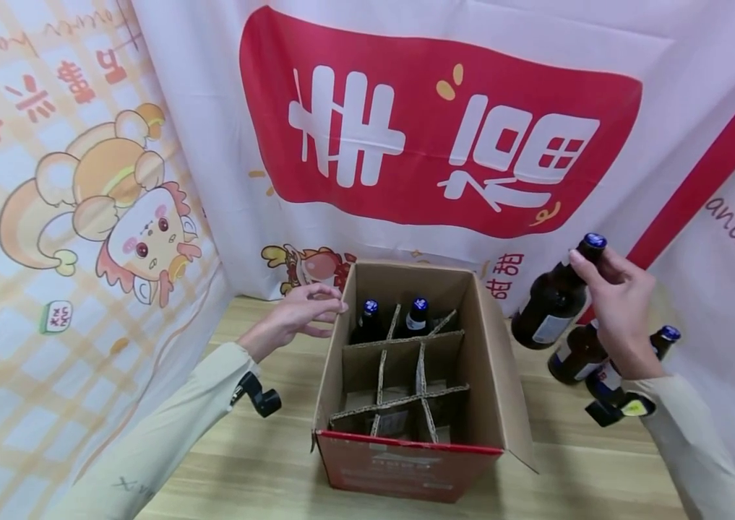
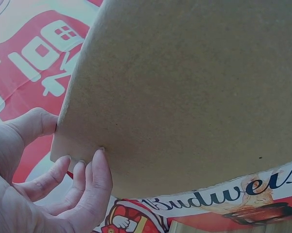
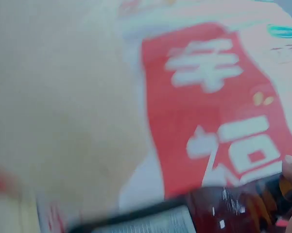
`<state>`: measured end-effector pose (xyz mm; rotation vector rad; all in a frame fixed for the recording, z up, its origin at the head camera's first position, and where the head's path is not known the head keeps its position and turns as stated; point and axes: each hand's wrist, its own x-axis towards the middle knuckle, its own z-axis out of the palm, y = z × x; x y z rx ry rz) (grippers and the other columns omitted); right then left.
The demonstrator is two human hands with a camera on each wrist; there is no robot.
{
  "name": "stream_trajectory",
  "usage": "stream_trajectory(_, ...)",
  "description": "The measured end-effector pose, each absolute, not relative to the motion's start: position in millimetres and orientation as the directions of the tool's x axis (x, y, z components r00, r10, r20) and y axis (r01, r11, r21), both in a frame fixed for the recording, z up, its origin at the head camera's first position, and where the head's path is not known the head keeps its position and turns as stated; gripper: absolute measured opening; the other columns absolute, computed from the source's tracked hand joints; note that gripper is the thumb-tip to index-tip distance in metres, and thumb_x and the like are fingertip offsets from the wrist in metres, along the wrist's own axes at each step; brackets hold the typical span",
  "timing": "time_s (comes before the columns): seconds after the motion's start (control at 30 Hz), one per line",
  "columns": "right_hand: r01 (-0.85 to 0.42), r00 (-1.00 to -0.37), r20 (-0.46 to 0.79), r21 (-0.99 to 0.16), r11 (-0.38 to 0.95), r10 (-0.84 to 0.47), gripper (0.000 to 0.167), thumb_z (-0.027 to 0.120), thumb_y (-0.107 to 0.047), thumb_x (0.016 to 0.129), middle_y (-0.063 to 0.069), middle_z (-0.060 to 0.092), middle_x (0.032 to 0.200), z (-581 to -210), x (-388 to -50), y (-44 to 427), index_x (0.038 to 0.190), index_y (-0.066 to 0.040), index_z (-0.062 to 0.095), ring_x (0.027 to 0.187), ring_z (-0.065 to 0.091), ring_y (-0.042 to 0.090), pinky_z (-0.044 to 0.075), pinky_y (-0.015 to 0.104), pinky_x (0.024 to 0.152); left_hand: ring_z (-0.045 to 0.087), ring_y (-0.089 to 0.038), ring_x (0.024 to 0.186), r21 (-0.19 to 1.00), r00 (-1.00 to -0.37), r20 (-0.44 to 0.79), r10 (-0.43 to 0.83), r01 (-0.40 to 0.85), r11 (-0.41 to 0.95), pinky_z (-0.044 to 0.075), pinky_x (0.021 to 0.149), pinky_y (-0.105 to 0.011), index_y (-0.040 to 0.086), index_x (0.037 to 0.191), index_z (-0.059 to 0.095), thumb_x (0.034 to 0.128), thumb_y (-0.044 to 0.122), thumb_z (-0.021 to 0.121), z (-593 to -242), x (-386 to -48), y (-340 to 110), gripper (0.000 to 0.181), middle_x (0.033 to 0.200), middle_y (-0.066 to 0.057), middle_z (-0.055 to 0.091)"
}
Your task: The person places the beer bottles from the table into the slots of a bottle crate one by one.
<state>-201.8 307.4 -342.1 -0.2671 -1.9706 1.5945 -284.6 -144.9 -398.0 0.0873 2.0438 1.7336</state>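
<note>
A cardboard box (image 1: pixel 406 462) with an open top stands on the table. Brown beer bottles with blue caps, one at the far left (image 1: pixel 368 326) and another beside it (image 1: pixel 416 319), are in its far compartments. My left hand (image 1: pixel 298 314) holds the box's left edge; in the left wrist view, its fingers (image 2: pixel 101 177) press the cardboard while the thumb tip is hidden past the edge. Right of the box, my right hand (image 1: pixel 624 314) grips a beer bottle (image 1: pixel 546 307) around its neck. That bottle leans and appears raised. The right wrist view shows its label and brown glass (image 3: pixel 223 211).
Two more beer bottles, one nearer the box (image 1: pixel 577 354) and one partly behind my right wrist (image 1: pixel 606 377), stand on the wooden table (image 1: pixel 588 469). Cardboard dividers (image 1: pixel 406 338) split the box's inside. A flap (image 1: pixel 513 390) sticks out on its right. Printed cloth (image 1: pixel 432 130) hangs behind.
</note>
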Motion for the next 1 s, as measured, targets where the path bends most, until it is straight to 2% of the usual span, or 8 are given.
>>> stream_trajectory(0.13, -0.284, -0.822, 0.282, -0.956, 0.072, 0.495, 0.049, 0.084, -0.027, 0.09, -0.001, 0.075, 0.122, -323, -196, 300, 0.136, -0.017, 0.071, 0.11, 0.065, 0.015, 0.051, 0.02, 0.107, 0.072, -0.023, 0.101, 0.949, -0.894, -0.299, 0.333, -0.241, 0.205, 0.066, 0.086, -0.043, 0.009, 0.122, 0.061, 0.0993, 0.022, 0.073, -397, -285, -144, 0.029, 0.119, -0.008, 0.075)
stream_trajectory(0.27, -0.356, -0.818, 0.344, -0.932, 0.065, 0.46, 0.05, 0.083, -0.024, 0.09, 0.003, 0.073, 0.132, -307, -189, 287, 0.138, -0.018, 0.069, 0.116, 0.065, 0.018, 0.054, 0.016, 0.101, 0.071, -0.028, 0.106, 0.948, -0.891, -0.303, 0.339, -0.246, 0.201, 0.066, 0.085, -0.042, 0.008, 0.124, 0.06, 0.0989, 0.021, 0.073, -397, -284, -144, 0.031, 0.119, -0.009, 0.074)
stream_trajectory(0.37, -0.385, -0.816, 0.379, -0.919, 0.078, 0.437, 0.049, 0.082, -0.024, 0.091, 0.004, 0.07, 0.137, -295, -186, 276, 0.138, -0.02, 0.069, 0.12, 0.063, 0.02, 0.053, 0.018, 0.104, 0.07, -0.029, 0.108, 0.949, -0.89, -0.302, 0.341, -0.245, 0.201, 0.066, 0.085, -0.042, 0.008, 0.124, 0.06, 0.0991, 0.021, 0.073, -397, -285, -144, 0.031, 0.119, -0.008, 0.074)
stream_trajectory(0.5, -0.392, -0.831, 0.384, -0.918, 0.066, 0.402, 0.049, 0.081, -0.026, 0.092, 0.004, 0.069, 0.138, -280, -182, 262, 0.139, -0.02, 0.068, 0.121, 0.06, 0.022, 0.051, 0.026, 0.11, 0.071, -0.027, 0.105, 0.949, -0.894, -0.297, 0.336, -0.239, 0.205, 0.066, 0.084, -0.043, 0.009, 0.122, 0.061, 0.0994, 0.022, 0.072, -397, -285, -143, 0.029, 0.12, -0.009, 0.075)
stream_trajectory(0.67, -0.416, -0.853, 0.407, -0.908, 0.044, 0.327, 0.049, 0.081, -0.025, 0.093, 0.006, 0.071, 0.134, -271, -179, 241, 0.14, -0.016, 0.068, 0.123, 0.06, 0.024, 0.05, 0.029, 0.105, 0.071, -0.027, 0.106, 0.951, -0.894, -0.294, 0.339, -0.237, 0.199, 0.066, 0.085, -0.042, 0.009, 0.124, 0.06, 0.0993, 0.021, 0.072, -398, -285, -145, 0.03, 0.121, -0.009, 0.074)
stream_trajectory(0.83, -0.37, -0.904, 0.362, -0.929, 0.01, 0.228, 0.049, 0.079, -0.026, 0.094, 0.003, 0.076, 0.125, -265, -181, 225, 0.14, -0.013, 0.068, 0.123, 0.059, 0.024, 0.048, 0.033, 0.101, 0.07, -0.027, 0.106, 0.948, -0.893, -0.303, 0.334, -0.246, 0.203, 0.066, 0.085, -0.042, 0.009, 0.125, 0.06, 0.0988, 0.021, 0.073, -398, -285, -146, 0.032, 0.118, -0.007, 0.074)
stream_trajectory(1.0, -0.277, -0.953, 0.275, -0.961, 0.0, 0.125, 0.049, 0.078, -0.028, 0.095, 0.0, 0.076, 0.123, -259, -187, 210, 0.141, -0.015, 0.067, 0.123, 0.058, 0.023, 0.048, 0.034, 0.1, 0.071, -0.024, 0.103, 0.948, -0.892, -0.304, 0.335, -0.246, 0.203, 0.066, 0.086, -0.043, 0.009, 0.125, 0.06, 0.0983, 0.023, 0.074, -400, -286, -145, 0.034, 0.117, -0.007, 0.074)
